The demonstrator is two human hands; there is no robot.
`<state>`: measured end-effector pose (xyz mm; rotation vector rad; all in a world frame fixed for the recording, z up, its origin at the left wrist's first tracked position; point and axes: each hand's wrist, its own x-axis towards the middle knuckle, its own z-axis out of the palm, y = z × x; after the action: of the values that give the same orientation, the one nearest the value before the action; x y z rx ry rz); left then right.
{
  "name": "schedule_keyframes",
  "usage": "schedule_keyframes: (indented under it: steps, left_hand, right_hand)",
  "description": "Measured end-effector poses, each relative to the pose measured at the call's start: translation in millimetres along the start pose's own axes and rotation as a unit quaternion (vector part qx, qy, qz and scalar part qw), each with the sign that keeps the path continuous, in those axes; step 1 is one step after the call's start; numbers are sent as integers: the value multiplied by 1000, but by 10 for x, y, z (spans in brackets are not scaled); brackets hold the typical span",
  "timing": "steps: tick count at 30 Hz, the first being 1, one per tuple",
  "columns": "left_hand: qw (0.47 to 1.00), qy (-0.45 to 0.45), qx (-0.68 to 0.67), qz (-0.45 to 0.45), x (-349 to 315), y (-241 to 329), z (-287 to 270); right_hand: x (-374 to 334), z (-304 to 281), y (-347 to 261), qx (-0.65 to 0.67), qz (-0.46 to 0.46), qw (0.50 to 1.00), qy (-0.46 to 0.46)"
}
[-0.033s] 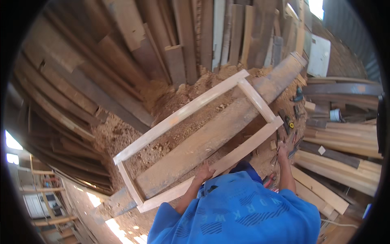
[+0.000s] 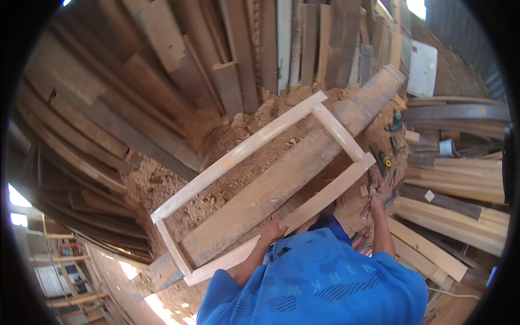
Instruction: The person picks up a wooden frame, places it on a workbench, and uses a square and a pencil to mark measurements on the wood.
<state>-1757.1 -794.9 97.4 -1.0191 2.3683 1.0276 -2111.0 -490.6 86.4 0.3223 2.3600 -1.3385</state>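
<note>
A rectangular frame of pale wood (image 2: 233,158) lies slanted across a long, dusty beam (image 2: 260,195). My left hand (image 2: 274,229) rests at the near rail of the frame, its fingers stretched out and apart. Off the frame's near right corner, my right hand (image 2: 376,203) is low over the ground beside scattered tools. Its fingers are closed round a thin, dark tool (image 2: 369,213), too small to tell its kind. A tape measure with a yellow centre (image 2: 387,162) lies just beyond that hand, and a red-handled tool (image 2: 360,237) is near my right forearm.
Many upright boards (image 2: 238,81) lean along the far side and left. Wood shavings (image 2: 157,176) cover the ground under the frame. A teal power drill (image 2: 395,122) lies at the right, near stacked planks (image 2: 460,216) and a white cup-like container (image 2: 447,147).
The whole view has shifted slightly. My right hand sits a little lower, still with the thin tool. My left hand stays at the near rail.
</note>
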Motion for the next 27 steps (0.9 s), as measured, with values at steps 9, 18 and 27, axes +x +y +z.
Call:
schedule_keyframes:
  steps: [9, 18, 27]
  left_hand:
    - [991, -77, 98, -48, 361, 988, 86]
    - [990, -80, 72, -90, 533, 831, 239]
    - [991, -90, 19, -99, 1064, 870, 33]
  right_hand:
    - [659, -632, 1080, -306, -22, 951, -29]
    - [1068, -1111, 349, -352, 48, 934, 31]
    - [1335, -485, 1212, -161, 49, 977, -133]
